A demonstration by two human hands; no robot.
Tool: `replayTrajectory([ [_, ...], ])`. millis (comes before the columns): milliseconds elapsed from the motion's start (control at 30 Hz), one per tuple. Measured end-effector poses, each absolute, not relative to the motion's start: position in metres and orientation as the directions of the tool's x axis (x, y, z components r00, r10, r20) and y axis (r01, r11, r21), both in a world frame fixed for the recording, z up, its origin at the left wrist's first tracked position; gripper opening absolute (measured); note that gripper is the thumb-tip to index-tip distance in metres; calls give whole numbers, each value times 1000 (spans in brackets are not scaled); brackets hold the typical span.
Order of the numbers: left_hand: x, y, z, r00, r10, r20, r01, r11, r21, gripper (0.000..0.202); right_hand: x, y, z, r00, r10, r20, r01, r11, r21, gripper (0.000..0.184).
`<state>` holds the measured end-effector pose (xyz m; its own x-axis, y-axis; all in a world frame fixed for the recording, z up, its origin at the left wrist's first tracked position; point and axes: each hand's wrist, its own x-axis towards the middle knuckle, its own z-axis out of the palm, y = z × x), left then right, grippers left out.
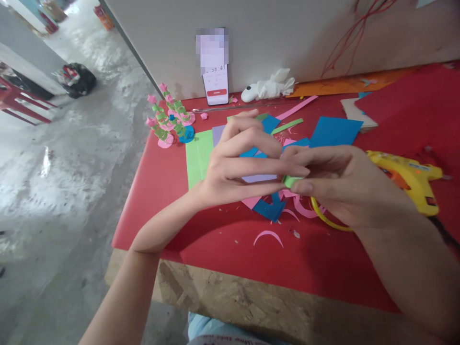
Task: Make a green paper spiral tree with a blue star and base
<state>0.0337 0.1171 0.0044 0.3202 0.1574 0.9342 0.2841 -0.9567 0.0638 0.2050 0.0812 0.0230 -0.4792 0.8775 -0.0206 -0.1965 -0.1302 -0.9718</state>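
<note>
Both hands meet above the red table (223, 249) at a small folded green paper piece (289, 181). My right hand (338, 184) pinches it between thumb and fingers. My left hand (244, 163) has its fingers stretched toward it, and the tips touch the green piece. Beneath the hands lie blue paper pieces (268, 208), a lilac sheet (258, 178), a green sheet (199, 155) and pink curls (268, 235).
A yellow glue gun (413, 179) lies right of my right hand. Three pink-and-green paper flowers (168, 120) stand at the back left. A phone (215, 84) leans on the wall beside white tissue (271, 87). The table's edge drops to the floor on the left.
</note>
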Motion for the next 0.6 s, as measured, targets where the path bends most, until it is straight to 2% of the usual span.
replayTrajectory([
  [67,34,117,4,327,155,932,265,-962,67,16,204,81,21,-452,892,2,-193,-96,-976,21],
  [133,34,117,4,324,120,938,242,-969,41,13,204,79,21,-401,912,81,-168,14,-986,20],
  [233,33,113,7,312,151,938,251,-965,72,14,204,72,23,-240,911,336,14,349,-937,15],
  [300,33,108,10,334,279,900,266,-944,194,17,206,68,25,-165,823,544,260,568,-781,15],
  [400,34,101,14,372,538,757,240,-843,481,17,209,65,27,-240,592,769,529,744,-408,19],
  [500,34,98,17,401,704,587,83,-666,741,20,212,66,26,-362,413,836,584,799,-142,21],
  [600,33,98,16,488,744,455,-66,-489,870,22,214,67,25,-409,322,854,574,818,-34,21],
])
